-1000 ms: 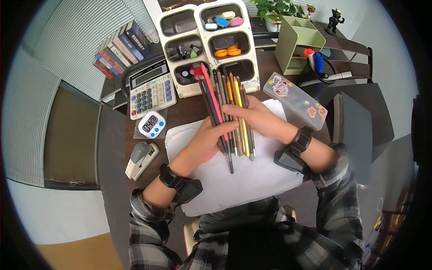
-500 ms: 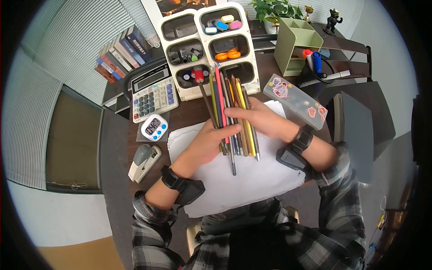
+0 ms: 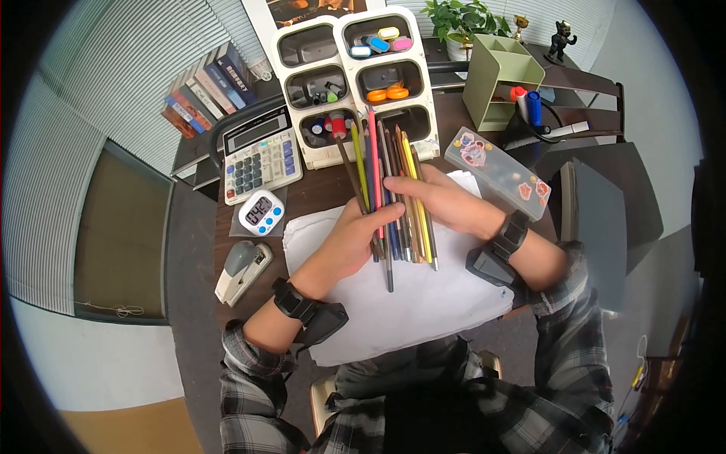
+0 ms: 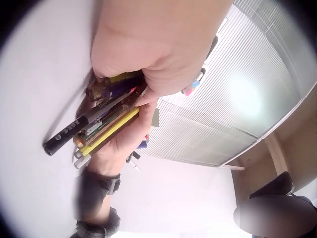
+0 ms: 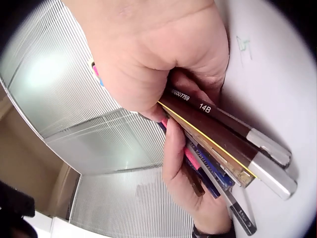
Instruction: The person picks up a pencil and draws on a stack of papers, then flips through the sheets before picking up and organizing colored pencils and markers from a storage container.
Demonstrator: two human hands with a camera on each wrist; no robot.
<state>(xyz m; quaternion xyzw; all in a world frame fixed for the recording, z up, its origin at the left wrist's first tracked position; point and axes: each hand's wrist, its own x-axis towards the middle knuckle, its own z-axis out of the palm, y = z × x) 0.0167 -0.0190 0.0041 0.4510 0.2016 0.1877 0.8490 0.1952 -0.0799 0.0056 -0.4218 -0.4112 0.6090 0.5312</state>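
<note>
A bundle of pencils stands slanted between both hands over the white paper [image 3: 408,318], points away from the body. My left hand [image 3: 344,238] grips its left part, thumb across the front; a pink pencil [image 3: 373,151], an olive-green pencil [image 3: 358,160] and several dark ones show there. On the right side my right hand [image 3: 454,204] holds the rest, including a yellow pencil [image 3: 423,227], with its thumb reaching across toward the left hand. Lower ends stick out unevenly beneath the hands. In the right wrist view, a dark brown pencil [image 5: 228,121] marked 14B has a silver end.
Behind the pencils stands a white organizer [image 3: 349,83] with erasers and small items in its compartments. To the left are a calculator [image 3: 261,163], a timer [image 3: 261,212] and a stapler [image 3: 243,272]. A stickered pencil case [image 3: 499,174] and a green holder [image 3: 484,83] lie to the right.
The pencils on the left have spread apart, so the olive-green one now shows beside the pink one. Both hands keep their hold and have shifted only slightly in view.
</note>
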